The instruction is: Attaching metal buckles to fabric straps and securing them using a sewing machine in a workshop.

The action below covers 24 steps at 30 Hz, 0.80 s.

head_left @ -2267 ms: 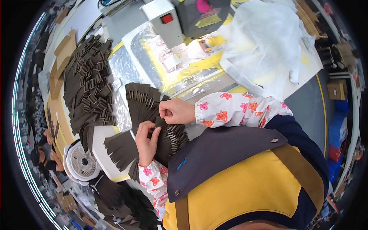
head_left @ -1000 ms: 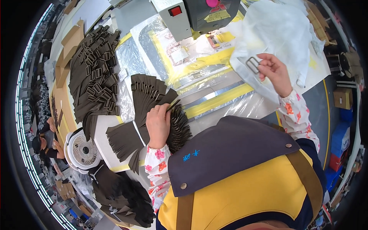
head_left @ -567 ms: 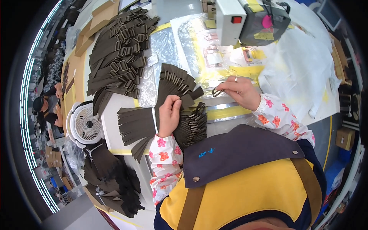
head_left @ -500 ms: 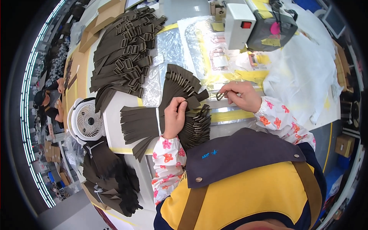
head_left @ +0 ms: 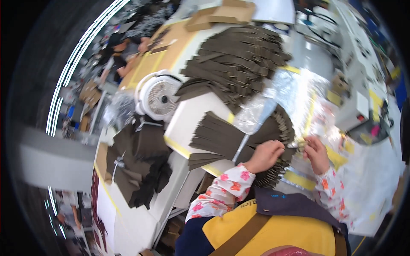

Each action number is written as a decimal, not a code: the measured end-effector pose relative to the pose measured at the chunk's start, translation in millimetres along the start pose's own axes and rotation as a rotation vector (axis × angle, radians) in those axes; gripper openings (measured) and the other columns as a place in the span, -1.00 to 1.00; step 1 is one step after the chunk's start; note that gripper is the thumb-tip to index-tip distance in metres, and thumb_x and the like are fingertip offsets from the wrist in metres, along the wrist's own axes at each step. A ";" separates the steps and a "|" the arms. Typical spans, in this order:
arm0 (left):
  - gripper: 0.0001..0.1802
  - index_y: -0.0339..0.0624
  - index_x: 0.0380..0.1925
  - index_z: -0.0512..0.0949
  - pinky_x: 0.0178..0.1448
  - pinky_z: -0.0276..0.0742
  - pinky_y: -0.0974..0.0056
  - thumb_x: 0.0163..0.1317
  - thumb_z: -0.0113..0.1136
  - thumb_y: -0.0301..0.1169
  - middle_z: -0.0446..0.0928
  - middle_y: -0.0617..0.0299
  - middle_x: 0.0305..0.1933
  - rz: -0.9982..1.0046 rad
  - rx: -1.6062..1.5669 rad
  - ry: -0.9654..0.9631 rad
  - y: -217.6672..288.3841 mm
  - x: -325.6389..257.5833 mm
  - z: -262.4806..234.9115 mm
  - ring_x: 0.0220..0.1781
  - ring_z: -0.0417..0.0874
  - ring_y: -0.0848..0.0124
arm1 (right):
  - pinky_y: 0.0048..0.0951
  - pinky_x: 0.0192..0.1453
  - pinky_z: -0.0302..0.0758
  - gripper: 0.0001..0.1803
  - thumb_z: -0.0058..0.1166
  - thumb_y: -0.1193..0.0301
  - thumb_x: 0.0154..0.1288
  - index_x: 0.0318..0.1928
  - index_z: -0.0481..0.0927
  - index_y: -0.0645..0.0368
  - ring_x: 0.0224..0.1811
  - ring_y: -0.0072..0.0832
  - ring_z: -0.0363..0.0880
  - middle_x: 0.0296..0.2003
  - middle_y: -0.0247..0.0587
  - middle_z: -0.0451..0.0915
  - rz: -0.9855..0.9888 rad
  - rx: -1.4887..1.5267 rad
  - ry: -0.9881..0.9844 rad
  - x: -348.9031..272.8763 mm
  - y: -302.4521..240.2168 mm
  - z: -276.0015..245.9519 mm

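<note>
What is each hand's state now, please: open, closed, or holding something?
Left hand: closed over the brown straps; what it pinches is blurred.
Right hand: closed, apparently on something small, too blurred to name.

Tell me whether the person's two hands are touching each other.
Apart: the head view shows a visible gap between the left hand and the right hand.

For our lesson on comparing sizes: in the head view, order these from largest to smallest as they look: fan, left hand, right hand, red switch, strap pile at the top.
1. Strap pile
2. Fan
3. Left hand and right hand: too alike to rank
4. Red switch
</note>
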<state>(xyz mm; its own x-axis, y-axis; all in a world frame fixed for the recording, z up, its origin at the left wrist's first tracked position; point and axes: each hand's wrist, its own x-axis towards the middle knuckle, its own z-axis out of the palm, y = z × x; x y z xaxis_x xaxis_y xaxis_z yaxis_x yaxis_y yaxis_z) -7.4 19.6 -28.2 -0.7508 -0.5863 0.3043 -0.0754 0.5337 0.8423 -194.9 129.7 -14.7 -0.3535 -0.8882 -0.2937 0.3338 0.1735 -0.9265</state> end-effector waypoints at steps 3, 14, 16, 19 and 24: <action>-0.92 -0.27 -0.39 0.42 -0.30 0.39 0.24 0.11 0.07 -0.52 0.44 0.07 -0.45 0.018 -0.026 0.008 -0.2 -2.5 1.8 -0.39 0.49 0.16 | -0.64 -0.48 0.35 -0.84 0.00 0.56 0.15 -0.24 0.36 0.23 -0.56 -0.66 0.38 -0.46 -0.35 0.44 0.022 0.125 0.018 -4.6 -5.7 15.7; -0.93 -0.30 -0.35 0.41 -0.36 0.34 0.37 0.17 0.00 -0.54 0.42 0.14 -0.45 -0.114 -0.142 0.173 2.7 2.2 -4.2 -0.45 0.46 0.38 | -0.59 -0.45 0.45 -0.87 0.01 0.44 0.24 -0.27 0.44 0.25 -0.55 -0.63 0.43 -0.48 -0.33 0.46 0.080 0.346 -0.155 12.5 12.5 28.8; -0.93 -0.31 -0.35 0.41 -0.36 0.35 0.38 0.17 0.00 -0.53 0.42 0.15 -0.45 -0.092 -0.140 0.183 3.7 0.7 -3.8 -0.45 0.46 0.40 | -0.60 -0.48 0.46 -0.81 -0.02 0.44 0.26 -0.18 0.48 0.31 -0.58 -0.63 0.44 -0.46 -0.30 0.49 0.100 0.290 -0.159 7.4 6.7 30.6; -0.92 -0.31 -0.34 0.42 -0.33 0.37 0.40 0.17 0.01 -0.53 0.44 0.15 -0.45 -0.091 -0.103 0.208 -0.8 -3.6 -5.1 -0.43 0.47 0.43 | -0.59 -0.54 0.46 -0.74 -0.03 0.43 0.27 -0.11 0.49 0.35 -0.63 -0.61 0.45 -0.50 -0.28 0.51 0.147 0.216 -0.237 8.5 8.9 38.7; -0.92 -0.30 -0.34 0.41 -0.31 0.39 0.30 0.15 0.01 -0.54 0.44 0.05 -0.43 -0.139 -0.118 0.146 3.8 -3.7 -5.4 -0.41 0.51 0.17 | -0.61 -0.55 0.45 -0.78 -0.06 0.45 0.28 -0.14 0.47 0.34 -0.63 -0.60 0.48 -0.52 -0.25 0.53 0.166 0.183 -0.277 3.0 -1.0 34.6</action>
<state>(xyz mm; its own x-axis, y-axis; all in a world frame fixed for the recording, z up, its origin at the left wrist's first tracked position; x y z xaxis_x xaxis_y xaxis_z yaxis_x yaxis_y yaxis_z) -1.3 20.5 -23.7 -0.6351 -0.7357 0.2351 -0.0879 0.3713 0.9243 -166.0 112.1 -6.6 -0.0400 -0.9402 -0.3384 0.5260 0.2681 -0.8071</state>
